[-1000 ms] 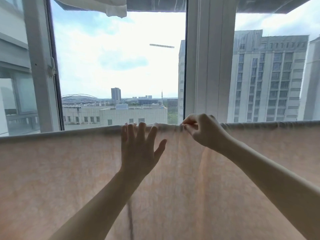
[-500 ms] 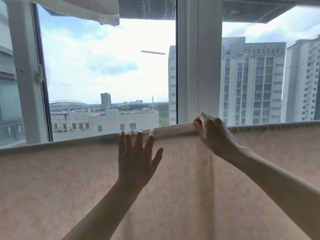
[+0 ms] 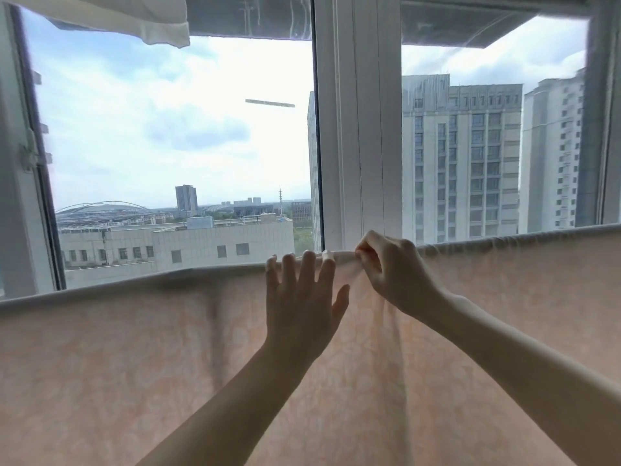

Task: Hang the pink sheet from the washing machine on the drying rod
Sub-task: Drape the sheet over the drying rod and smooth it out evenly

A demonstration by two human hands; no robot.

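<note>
The right hand (image 3: 393,274) had been drawn left beside the flat, spread-fingered left hand (image 3: 302,297), its fingers pinching the top fold of the pink sheet (image 3: 134,364), which was already draped over the drying rod (image 3: 339,254); only smoothing seemed left.

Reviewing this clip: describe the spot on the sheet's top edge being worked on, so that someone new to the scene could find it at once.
Start at the white window post in the middle and drop to the pink sheet draped across the view. Directly below the post, the right hand pinches a bunched fold at the top edge, beside the flat left hand. Elsewhere that edge runs smooth.
</note>
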